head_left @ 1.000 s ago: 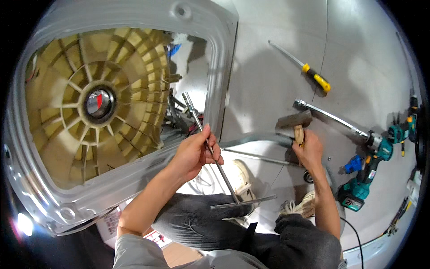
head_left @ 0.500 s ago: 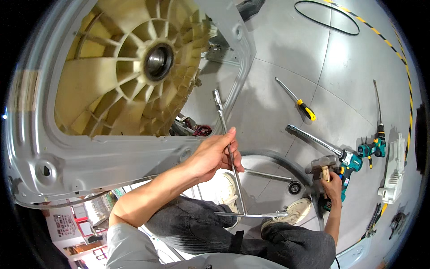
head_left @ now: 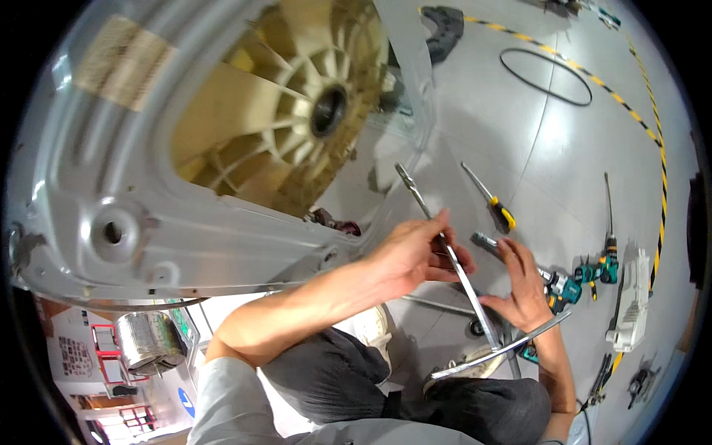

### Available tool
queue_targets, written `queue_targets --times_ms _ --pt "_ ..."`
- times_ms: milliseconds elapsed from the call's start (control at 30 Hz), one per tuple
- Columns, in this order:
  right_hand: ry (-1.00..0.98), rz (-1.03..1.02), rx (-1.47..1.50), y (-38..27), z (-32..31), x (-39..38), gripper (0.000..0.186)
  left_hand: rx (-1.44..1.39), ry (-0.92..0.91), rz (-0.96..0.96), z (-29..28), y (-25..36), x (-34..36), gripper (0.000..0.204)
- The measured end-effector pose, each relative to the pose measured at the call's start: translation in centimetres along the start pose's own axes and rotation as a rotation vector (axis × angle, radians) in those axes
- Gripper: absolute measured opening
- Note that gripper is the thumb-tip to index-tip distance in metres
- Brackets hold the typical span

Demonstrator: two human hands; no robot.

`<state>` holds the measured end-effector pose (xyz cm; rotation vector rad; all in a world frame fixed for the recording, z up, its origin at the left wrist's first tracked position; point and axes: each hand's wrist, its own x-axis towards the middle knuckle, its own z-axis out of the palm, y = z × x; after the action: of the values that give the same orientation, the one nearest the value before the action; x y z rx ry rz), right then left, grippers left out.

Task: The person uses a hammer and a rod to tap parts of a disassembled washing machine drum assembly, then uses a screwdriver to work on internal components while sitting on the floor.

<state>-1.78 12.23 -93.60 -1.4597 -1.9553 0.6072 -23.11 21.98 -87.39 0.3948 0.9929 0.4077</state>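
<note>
My left hand (head_left: 411, 256) is closed around a long T-shaped steel rod (head_left: 463, 278). The rod's tip points up toward the opening of a grey washing machine casing (head_left: 111, 230), and its crossbar (head_left: 504, 348) lies over my knees. Inside the casing is a cream ribbed plastic tub (head_left: 274, 126) with a dark hub. My right hand (head_left: 519, 285) is just right of the rod with fingers spread and nothing gripped. It hovers over a chrome ratchet bar (head_left: 483, 242) lying on the floor.
On the grey floor to the right lie a yellow-handled screwdriver (head_left: 493, 200), teal power drills (head_left: 593, 271) and a white plastic part (head_left: 630, 304). A black cable ring (head_left: 545, 74) and yellow-black floor tape (head_left: 638, 119) are farther off.
The view has swung so the tub sits higher. My right hand has let go of the wooden-handled tool and come up beside the rod. My left hand keeps its hold.
</note>
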Motion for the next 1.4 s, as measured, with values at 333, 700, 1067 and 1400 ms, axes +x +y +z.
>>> queue_targets --times_ms 333,700,1067,1400 --pt "0.112 -0.471 0.235 -7.8 -5.5 11.1 0.039 -0.065 -0.306 0.236 3.0 0.7 0.4 0.040" --pt "0.408 -0.068 1.143 -7.5 -11.4 16.2 0.040 0.246 -0.144 0.401 3.5 2.0 -0.4 0.026" --pt "0.246 0.146 1.000 -2.4 -8.1 16.0 0.040 0.494 0.425 1.383 -1.3 6.8 -1.6 0.037" --pt "0.218 0.160 1.038 -2.0 -6.9 17.0 0.040 0.430 0.628 1.517 -1.1 10.3 -5.3 0.034"
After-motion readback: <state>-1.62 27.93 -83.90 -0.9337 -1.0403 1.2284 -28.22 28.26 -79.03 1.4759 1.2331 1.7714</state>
